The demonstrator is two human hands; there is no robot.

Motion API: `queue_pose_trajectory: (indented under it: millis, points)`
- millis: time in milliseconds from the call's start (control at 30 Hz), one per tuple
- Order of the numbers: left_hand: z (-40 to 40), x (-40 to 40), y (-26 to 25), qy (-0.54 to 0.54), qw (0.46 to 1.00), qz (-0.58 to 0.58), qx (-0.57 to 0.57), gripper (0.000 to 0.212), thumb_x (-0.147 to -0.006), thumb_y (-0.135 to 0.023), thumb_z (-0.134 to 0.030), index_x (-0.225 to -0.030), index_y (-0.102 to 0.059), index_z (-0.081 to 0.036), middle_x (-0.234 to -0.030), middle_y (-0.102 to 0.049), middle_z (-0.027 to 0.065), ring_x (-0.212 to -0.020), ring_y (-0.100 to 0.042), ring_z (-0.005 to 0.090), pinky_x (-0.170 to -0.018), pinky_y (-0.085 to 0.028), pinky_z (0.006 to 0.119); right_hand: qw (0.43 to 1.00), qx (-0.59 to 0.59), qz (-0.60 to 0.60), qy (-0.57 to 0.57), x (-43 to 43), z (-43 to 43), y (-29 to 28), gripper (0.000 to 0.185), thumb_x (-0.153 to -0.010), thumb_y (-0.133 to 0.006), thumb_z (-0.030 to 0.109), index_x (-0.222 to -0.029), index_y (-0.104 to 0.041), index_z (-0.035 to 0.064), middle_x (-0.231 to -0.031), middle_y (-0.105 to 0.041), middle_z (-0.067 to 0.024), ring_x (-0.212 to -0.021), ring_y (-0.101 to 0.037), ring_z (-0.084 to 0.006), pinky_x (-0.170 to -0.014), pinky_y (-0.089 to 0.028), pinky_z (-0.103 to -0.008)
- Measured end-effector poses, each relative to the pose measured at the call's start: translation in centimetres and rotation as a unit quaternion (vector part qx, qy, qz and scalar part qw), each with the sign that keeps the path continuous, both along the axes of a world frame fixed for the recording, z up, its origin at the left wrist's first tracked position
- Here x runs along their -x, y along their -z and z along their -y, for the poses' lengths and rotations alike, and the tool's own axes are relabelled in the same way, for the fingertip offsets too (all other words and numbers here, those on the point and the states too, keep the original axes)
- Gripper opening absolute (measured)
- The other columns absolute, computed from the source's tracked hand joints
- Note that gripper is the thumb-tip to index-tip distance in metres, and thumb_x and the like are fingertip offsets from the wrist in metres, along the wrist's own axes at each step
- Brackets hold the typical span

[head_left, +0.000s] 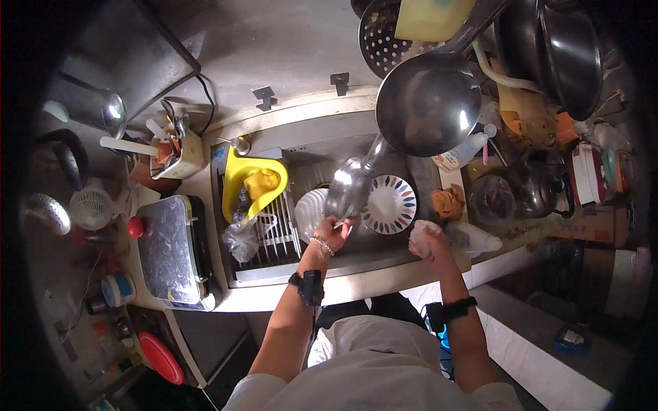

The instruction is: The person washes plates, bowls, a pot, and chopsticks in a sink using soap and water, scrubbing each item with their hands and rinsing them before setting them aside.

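Note:
My left hand [331, 235], with a beaded bracelet at the wrist, is over the middle of the steel sink. Its fingers are closed at the lower end of a shiny metal vessel [347, 187]; the exact shape is blurred. A thin white edge shows at the fingertips. To the left, partly behind the vessel, sits a pale ribbed plate [310, 210]. A white plate with a coloured leaf-pattern rim [389, 205] lies in the sink between my hands. My right hand [436, 244] grips a crumpled whitish cloth [424, 237] by the sink's right front edge.
Overhead hang a large ladle [429, 105] and a perforated skimmer [378, 43]. A yellow drain basket [230, 180] stands at the sink's left, beside a flat appliance [169, 249]. Rightward are a detergent bottle [457, 153], an orange-brown cloth [448, 202] and a dark pot [534, 185].

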State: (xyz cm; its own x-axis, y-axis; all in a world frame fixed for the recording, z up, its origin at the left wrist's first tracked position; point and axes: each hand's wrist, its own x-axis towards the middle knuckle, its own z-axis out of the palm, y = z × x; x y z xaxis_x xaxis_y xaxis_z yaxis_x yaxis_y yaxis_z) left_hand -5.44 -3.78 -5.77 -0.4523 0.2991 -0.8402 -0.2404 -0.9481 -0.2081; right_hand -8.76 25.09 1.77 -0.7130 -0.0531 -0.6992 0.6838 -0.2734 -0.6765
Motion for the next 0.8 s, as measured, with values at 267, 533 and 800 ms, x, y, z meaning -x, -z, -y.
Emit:
queue_pose_trajectory:
  millis: [267,533,800]
  points:
    - [-2.5,-3.1,-6.9,0.131,0.922,-0.127,0.342,0.049,-0.079,-0.04,0.002,-0.123,-0.034,-0.019,-0.108,-0.053,0.0182,-0.082,-0.061,0.0362,-0.053,-0.056,0.042,0.854,-0.234,-0.376,-0.272,0.0,8.3,-6.5,0.039,-0.084,-0.061,0.017,-0.118,-0.05,0.0014,-0.112,-0.053,-0.0125,-0.102,-0.054,-0.0238,-0.086,-0.045,-0.0312]
    - [-3.2,-4.1,-9.1,0.125,0.86,-0.246,0.429,0.052,-0.076,-0.043,0.009,-0.123,-0.036,-0.012,-0.104,-0.056,0.0143,-0.078,-0.063,0.0282,-0.054,-0.057,0.037,0.776,-0.18,-0.396,-0.458,-2.3,12.4,-2.5,0.023,-0.085,-0.052,0.015,-0.103,-0.059,0.0016,-0.116,-0.052,-0.0157,-0.103,-0.052,-0.0332,-0.085,-0.044,-0.0389]
    - [-5.3,-5.4,-12.8,0.142,0.888,-0.251,0.357,0.061,-0.077,-0.04,0.006,-0.131,-0.026,-0.019,-0.116,-0.048,0.0156,-0.089,-0.06,0.0354,-0.05,-0.058,0.043,0.578,-0.429,-0.593,-0.361,0.9,13.2,-1.2,0.047,-0.079,-0.048,0.002,-0.126,-0.044,0.0049,-0.136,-0.035,-0.0154,-0.126,-0.031,-0.039,-0.104,-0.028,-0.0419]
